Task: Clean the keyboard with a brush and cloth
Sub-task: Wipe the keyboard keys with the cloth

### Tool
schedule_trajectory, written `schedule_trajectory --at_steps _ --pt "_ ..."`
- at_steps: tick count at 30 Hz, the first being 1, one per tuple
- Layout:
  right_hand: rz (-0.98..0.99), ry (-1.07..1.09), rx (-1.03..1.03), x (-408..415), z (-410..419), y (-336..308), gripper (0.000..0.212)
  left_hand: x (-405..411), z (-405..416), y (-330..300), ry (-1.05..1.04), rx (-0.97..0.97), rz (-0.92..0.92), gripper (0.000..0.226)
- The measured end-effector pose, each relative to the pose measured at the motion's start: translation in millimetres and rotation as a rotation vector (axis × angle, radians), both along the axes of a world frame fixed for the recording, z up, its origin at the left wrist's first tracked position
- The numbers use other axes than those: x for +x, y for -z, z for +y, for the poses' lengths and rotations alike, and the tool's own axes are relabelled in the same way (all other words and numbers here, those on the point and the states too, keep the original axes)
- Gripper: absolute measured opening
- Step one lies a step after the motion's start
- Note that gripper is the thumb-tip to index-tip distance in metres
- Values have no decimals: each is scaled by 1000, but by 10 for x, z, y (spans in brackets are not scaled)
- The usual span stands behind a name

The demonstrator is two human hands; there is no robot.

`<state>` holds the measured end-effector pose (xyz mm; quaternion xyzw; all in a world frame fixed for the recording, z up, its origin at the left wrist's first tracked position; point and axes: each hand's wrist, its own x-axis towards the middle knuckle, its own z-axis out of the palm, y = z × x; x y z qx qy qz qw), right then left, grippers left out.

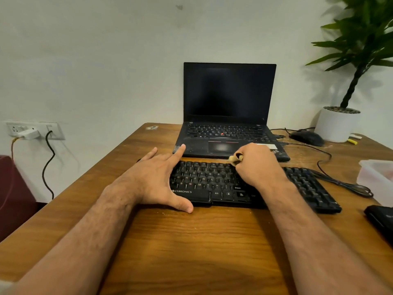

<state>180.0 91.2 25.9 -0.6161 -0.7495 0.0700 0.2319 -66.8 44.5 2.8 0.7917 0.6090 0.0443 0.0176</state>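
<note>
Head view, step in hand: a wipe of the keys is judged under way; short strokes along the key rows are advised, with light pressure so no key is pressed hard or lifted
Head view, keyboard (212, 184): black, laid on the wooden desk (191, 241) toward its near middle, just in front of the open laptop (229, 116)
Head view, cloth (235, 159): a small tan wad is seen at the far edge of the keyboard, only a tip showing from the fist
Head view, brush: not made out
Head view, right hand (258, 165): curled closed around the cloth, knuckles up, wrist low over the right half of the keys
Head view, left hand (158, 177): spread flat with nothing gripped, palm pressed on the keyboard's left end, thumb on the desk at the near edge, forefinger pointed toward the laptop's corner; the keyboard is judged steadied by it
Head view, risk: the keyboard's cable (340, 184) trails to the right and could be dragged
</note>
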Motion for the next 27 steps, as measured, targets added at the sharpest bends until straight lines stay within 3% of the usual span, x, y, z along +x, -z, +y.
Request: schedule_trajectory --at_steps 5,8,11,14,16,19,24,27 --pt "135 -244 -66 -331 -73 36 40 6 -10 15 4 16 -9 157" --pt "179 -275 -24 -362 -42 15 49 4 -17 12 7 31 -5 156" --pt "64 -235 -41 -304 -11 11 45 3 -15 7 5 29 -7 156" --pt "29 -140 -9 -163 30 -42 27 -1 -12 2 5 25 -10 156" --pt "57 -133 25 -131 39 -42 35 -5 -12 2 4 28 -6 156" --pt "34 -284 -52 -259 -65 -20 55 2 -14 2 -1 30 7 155" --pt "145 -486 -173 -296 -261 -72 48 13 -53 -2 -9 63 69 157" --pt "225 -550 -133 -332 -337 -24 54 11 -68 -3 -6 86 102 156"
